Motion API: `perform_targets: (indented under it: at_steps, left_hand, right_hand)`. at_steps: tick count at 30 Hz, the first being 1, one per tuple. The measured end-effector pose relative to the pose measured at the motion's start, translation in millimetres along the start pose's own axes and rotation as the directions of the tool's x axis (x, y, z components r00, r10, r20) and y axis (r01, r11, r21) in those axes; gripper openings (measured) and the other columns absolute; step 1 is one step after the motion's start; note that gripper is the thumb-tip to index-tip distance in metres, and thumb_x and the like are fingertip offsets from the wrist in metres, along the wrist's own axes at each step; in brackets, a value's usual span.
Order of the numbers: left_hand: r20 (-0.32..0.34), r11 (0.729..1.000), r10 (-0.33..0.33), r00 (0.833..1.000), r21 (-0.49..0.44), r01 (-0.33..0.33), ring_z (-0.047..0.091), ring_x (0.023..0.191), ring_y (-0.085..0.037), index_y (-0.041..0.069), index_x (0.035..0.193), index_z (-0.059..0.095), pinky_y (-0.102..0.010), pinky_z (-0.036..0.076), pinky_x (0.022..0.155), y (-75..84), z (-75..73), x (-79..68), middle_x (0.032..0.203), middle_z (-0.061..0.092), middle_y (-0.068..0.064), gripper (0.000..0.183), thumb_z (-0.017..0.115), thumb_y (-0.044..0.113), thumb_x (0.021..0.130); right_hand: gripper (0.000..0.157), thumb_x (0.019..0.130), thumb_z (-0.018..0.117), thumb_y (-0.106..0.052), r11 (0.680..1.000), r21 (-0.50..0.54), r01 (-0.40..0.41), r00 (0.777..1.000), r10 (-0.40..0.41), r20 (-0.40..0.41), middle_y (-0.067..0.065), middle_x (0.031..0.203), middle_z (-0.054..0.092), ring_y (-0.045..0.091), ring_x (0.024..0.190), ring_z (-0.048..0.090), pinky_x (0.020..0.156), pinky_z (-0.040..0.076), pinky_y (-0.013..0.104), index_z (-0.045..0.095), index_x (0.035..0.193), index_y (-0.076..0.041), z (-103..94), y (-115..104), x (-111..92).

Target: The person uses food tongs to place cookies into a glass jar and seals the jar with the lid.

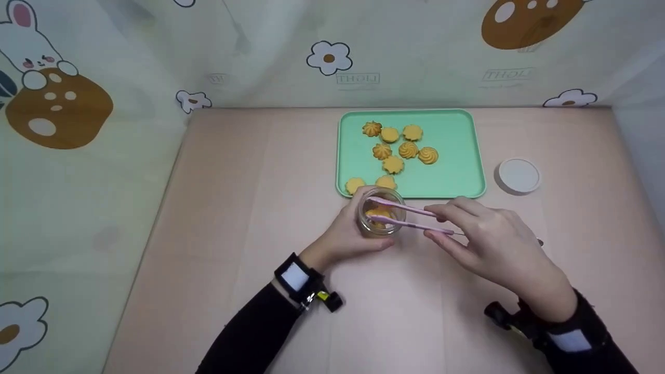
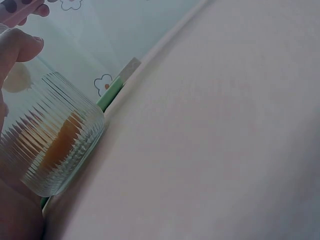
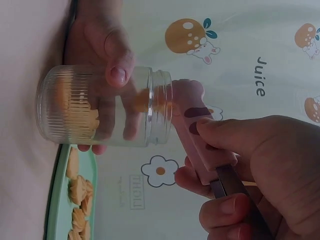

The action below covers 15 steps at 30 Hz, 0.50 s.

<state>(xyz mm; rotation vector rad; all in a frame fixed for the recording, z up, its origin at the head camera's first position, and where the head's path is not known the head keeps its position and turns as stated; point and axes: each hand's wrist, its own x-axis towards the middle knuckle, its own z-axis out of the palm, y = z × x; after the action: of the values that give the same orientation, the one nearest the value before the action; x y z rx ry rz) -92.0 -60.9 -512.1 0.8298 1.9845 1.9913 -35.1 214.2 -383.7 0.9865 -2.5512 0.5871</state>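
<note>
My left hand (image 1: 345, 234) grips a clear ribbed glass jar (image 3: 132, 132) around its side, close in front of the green tray's near edge. Inside it, several golden cookies (image 3: 85, 117) lie at the bottom. Pink tongs (image 1: 415, 226) with metal arms are pinched between the thumb and fingers of my right hand (image 1: 493, 241). Their pink tips reach into the jar's mouth. In the right wrist view, another cookie (image 3: 145, 100) shows up in the jar's neck, at the tong tips. The left wrist view shows the jar (image 2: 65, 140) tilted, cookies seen through its wall.
Several cookies, some swirled and some flower-shaped, are spread on the left part of the light green tray (image 1: 457, 171). A round white lid (image 1: 519, 176) lies right of the tray. Behind the table hangs a printed curtain (image 1: 260, 52).
</note>
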Motion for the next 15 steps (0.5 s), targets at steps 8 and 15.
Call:
perform_targets:
  at_steps: [8, 15]
  left_hand:
    - [-0.005, 0.999, -0.031, 1.0, 0.019, 0.031, 0.057, 0.141, -0.021, 0.019, 0.154, 0.045, -0.044, 0.044, 0.124, 1.3, -0.8, -1.6, 0.149, 0.061, -0.001, 0.094, 0.098, 0.009, 0.077]
    - [-0.001, 0.999, -0.03, 1.0, 0.03, 0.03, 0.055, 0.142, -0.02, 0.018, 0.156, 0.044, -0.044, 0.04, 0.126, -1.5, 0.2, -1.6, 0.148, 0.062, -0.002, 0.095, 0.098, 0.012, 0.078]
  right_hand:
    - [0.034, 0.095, 0.086, -0.025, 0.999, -0.005, -0.038, 0.999, 0.038, -0.002, 0.003, 0.103, 0.076, 0.014, 0.067, 0.066, 0.049, 0.051, 0.032, 0.077, 0.125, -0.011, 0.1, -1, 1]
    - [0.037, 0.093, 0.089, -0.02, 0.99, 0.084, -0.112, 0.994, 0.112, 0.007, 0.0, 0.104, 0.074, 0.006, 0.07, 0.058, 0.056, 0.048, 0.019, 0.077, 0.127, -0.012, -3.5, 14, 0]
